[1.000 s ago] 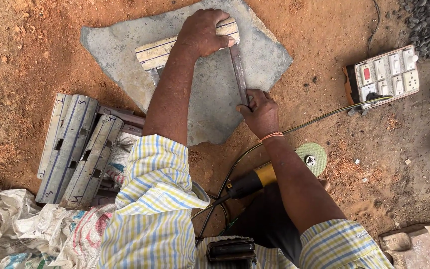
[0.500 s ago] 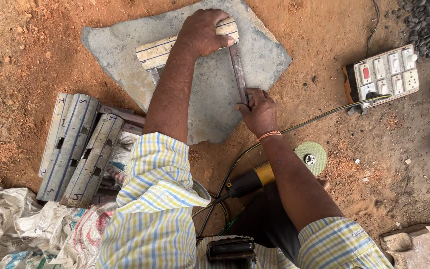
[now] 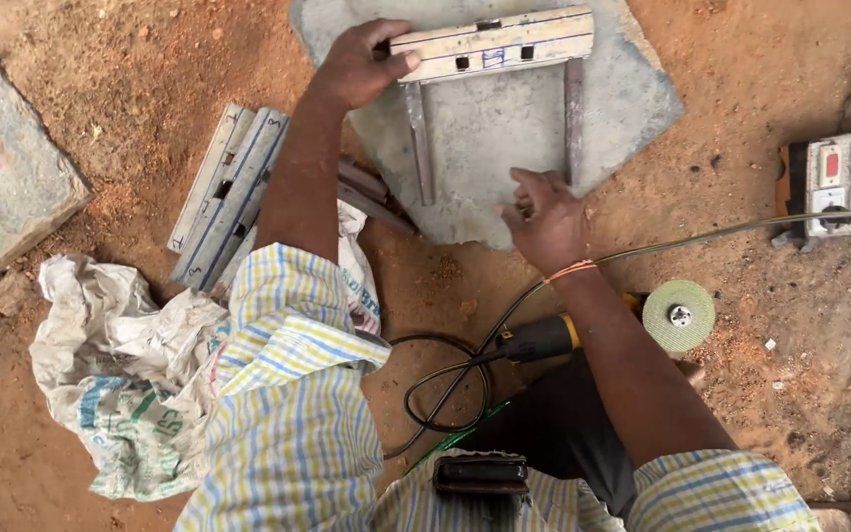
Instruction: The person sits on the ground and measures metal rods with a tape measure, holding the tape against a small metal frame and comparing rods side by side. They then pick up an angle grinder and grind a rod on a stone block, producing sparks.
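Since a second ago the right hand (image 3: 544, 219) has let go of the rail — it now rests open-fingered on the slab (image 3: 490, 128), just below the frame (image 3: 492, 44). At 11 o'clock the left hand (image 3: 359, 64) grips the frame's crossbar end. Both legs lie flat on the slab. A grinder (image 3: 632, 320) lies at 4 o'clock.

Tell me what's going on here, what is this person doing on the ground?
A person in a striped shirt is crouched over a flat grey stone slab on red dirt. Their left hand holds one end of a pale slotted bar that lies across two thin metal strips. Their right hand hovers with loose fingers near the right strip's lower end. An angle grinder lies by their knee, its cord running to a switchboard.
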